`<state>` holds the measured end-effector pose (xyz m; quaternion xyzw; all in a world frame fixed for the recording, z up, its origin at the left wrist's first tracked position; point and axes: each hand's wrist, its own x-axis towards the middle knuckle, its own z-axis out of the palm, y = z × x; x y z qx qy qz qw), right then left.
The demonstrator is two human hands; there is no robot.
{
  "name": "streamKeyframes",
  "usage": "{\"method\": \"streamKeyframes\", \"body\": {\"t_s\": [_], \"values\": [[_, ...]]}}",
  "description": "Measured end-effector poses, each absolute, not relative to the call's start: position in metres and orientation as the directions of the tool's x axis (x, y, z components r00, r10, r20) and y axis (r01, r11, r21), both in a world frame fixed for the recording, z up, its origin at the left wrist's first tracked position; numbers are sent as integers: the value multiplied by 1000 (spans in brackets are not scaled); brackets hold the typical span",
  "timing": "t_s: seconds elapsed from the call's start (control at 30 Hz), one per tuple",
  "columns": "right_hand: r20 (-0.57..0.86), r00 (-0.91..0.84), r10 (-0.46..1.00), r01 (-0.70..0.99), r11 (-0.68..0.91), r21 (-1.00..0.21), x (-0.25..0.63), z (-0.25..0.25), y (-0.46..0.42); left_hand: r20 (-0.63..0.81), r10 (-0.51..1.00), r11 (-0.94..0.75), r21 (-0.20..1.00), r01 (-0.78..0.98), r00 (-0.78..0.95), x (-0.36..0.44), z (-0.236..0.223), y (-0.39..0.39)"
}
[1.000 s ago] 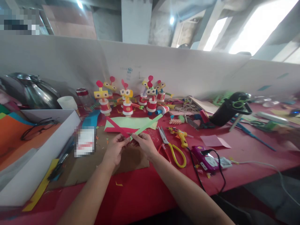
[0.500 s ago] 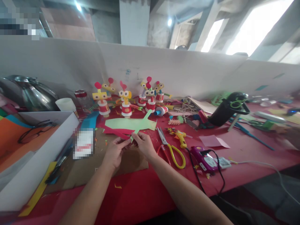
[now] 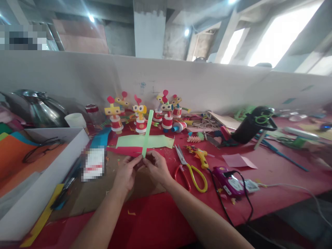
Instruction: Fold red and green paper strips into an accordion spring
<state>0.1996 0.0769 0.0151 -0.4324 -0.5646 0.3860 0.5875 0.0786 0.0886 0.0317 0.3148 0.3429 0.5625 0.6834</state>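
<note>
My left hand (image 3: 126, 172) and my right hand (image 3: 156, 166) meet over a brown cardboard sheet (image 3: 103, 188) on the red table. Both pinch the lower end of a green paper strip (image 3: 147, 133), which now stands almost upright. A red paper strip (image 3: 124, 150) runs from their fingertips to the left; whether it is pinched too I cannot tell. A light green paper sheet (image 3: 155, 141) lies just behind the hands. Several paper-cup figures (image 3: 141, 119) stand in a row at the back.
Scissors with yellow and red handles (image 3: 190, 167) lie right of my right hand, then a yellow glue gun (image 3: 199, 155) and a purple device (image 3: 229, 178) with black cables. A white box (image 3: 38, 173) with coloured paper and spectacles sits left. A black bottle (image 3: 250, 125) lies far right.
The green strip has swung from leaning right and away to nearly upright. The red strip has dropped lower. My hands stay at the same spot.
</note>
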Motion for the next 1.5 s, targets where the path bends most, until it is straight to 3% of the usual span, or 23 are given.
{"method": "streamKeyframes", "body": {"t_s": [0.13,0.27,0.6,0.73,0.97,1.1,1.5], "values": [[290,66,955,-10,291,-957,199,14,77,-100,994,114,862,-494,54,82,25,88],[217,47,975,-158,221,-962,200,16,78,-117,993,99,871,-481,-8,84,24,87],[121,70,990,-324,138,-936,200,27,74,-52,998,61,824,-563,31,90,24,86],[131,61,990,-314,143,-939,200,30,73,-19,999,-1,860,-510,-34,88,23,87],[124,76,989,-319,142,-937,204,38,73,-58,980,159,806,-571,191,75,31,92],[125,48,991,-303,134,-943,203,38,73,-101,979,188,787,-587,179,73,28,94],[140,-6,990,-206,136,-969,209,29,77,-103,987,147,902,-405,127,68,29,95]]}}
